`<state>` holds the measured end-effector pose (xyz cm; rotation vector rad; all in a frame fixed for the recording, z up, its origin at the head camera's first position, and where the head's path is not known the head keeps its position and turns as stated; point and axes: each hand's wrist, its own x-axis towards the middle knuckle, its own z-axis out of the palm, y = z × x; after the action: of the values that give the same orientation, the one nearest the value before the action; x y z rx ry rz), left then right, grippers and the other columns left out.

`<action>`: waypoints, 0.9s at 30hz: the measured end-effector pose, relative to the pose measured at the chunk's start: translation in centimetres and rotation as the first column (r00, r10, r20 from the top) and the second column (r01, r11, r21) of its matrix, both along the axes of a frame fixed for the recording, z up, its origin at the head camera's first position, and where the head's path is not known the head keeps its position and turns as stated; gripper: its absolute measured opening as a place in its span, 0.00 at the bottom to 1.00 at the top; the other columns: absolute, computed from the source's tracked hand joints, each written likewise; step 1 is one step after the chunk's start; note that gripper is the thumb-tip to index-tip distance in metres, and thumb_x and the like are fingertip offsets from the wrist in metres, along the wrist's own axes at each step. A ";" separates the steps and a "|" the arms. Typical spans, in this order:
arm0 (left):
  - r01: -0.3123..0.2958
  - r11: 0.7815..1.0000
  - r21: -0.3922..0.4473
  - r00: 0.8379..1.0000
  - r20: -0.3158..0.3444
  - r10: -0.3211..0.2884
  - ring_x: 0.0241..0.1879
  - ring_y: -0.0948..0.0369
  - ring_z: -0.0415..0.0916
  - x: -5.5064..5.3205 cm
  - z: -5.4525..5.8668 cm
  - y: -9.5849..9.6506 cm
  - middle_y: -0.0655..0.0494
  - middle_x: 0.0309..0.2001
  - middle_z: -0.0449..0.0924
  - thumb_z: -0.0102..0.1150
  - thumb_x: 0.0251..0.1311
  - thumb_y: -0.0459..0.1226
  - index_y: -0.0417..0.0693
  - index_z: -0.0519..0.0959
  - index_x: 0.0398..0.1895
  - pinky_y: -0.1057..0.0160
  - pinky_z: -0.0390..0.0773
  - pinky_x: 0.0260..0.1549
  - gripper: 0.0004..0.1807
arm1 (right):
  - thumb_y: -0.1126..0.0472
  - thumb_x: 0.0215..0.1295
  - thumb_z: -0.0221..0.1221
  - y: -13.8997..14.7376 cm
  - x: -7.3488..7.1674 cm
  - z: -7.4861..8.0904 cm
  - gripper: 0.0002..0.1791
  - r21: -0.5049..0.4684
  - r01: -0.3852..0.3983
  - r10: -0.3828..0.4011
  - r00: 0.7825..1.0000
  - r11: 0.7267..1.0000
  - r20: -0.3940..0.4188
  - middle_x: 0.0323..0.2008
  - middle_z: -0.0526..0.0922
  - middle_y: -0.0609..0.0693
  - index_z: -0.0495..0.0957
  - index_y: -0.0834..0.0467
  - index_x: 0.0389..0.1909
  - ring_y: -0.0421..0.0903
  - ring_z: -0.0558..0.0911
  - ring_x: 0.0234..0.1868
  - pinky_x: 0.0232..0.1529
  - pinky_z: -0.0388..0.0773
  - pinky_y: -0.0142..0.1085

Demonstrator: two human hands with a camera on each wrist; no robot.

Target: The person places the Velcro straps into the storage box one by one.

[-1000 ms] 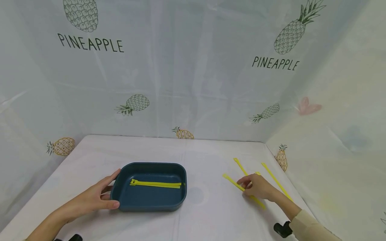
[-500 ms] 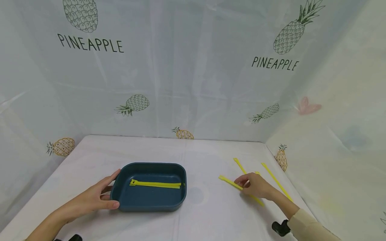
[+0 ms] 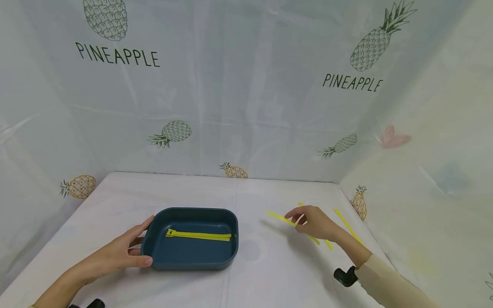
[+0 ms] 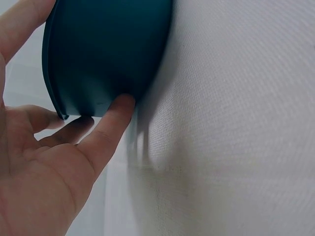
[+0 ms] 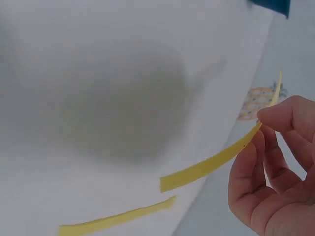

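A dark blue rectangular box [image 3: 188, 262] stands on the white table, with several yellow straps [image 3: 200, 235] lying together inside it. My left hand [image 3: 125, 250] holds the box's left end. In the left wrist view, its thumb presses the box wall [image 4: 108, 54] while other fingers touch near the rim. Over the right side of the table, my right hand [image 3: 317, 223] pinches a thin yellow strap [image 3: 278, 217] between thumb and fingertips. That strap [image 5: 211, 164] bends slightly and hangs above the surface, its shadow below.
Other yellow straps lie at the table's right: one strap [image 3: 348, 223] near the right edge, others partly hidden beneath my right hand. A pineapple-printed sheet [image 3: 246, 107] hangs behind the table. Black wrist-worn devices show at both wrists.
My right hand has lifted the pinched strap off the table and moved it left and away from me. The left hand and the box have stayed where they were.
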<state>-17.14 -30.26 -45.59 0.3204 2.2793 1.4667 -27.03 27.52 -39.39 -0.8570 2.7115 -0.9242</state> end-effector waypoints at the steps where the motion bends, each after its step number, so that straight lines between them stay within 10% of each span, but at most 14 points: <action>1: -0.003 1.000 -0.001 1.000 0.001 0.003 0.71 0.38 0.72 0.0 0.0 0.0 0.29 0.82 0.36 0.69 0.70 0.45 0.60 0.30 0.88 0.59 0.84 0.53 0.61 | 0.75 0.64 0.63 -0.6 -0.1 0.4 0.21 0.005 -0.004 0.004 1.000 1.000 -0.010 0.41 0.84 0.50 0.87 0.57 0.55 0.44 0.84 0.41 0.39 0.83 0.33; 27: -0.017 1.000 0.003 1.000 -0.006 0.017 0.74 0.29 0.62 0.2 0.0 0.2 0.29 0.84 0.33 0.69 0.70 0.42 0.62 0.32 0.89 0.61 0.83 0.53 0.61 | 0.74 0.67 0.63 -17.3 -1.3 5.3 0.22 -0.005 -0.227 0.225 0.971 0.974 -0.084 0.48 0.88 0.48 0.87 0.55 0.59 0.43 0.86 0.44 0.46 0.84 0.30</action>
<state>-16.97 -30.10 -45.55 0.3079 2.2904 1.4799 -28.36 10.24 -34.13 -1.2026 2.6043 -0.8777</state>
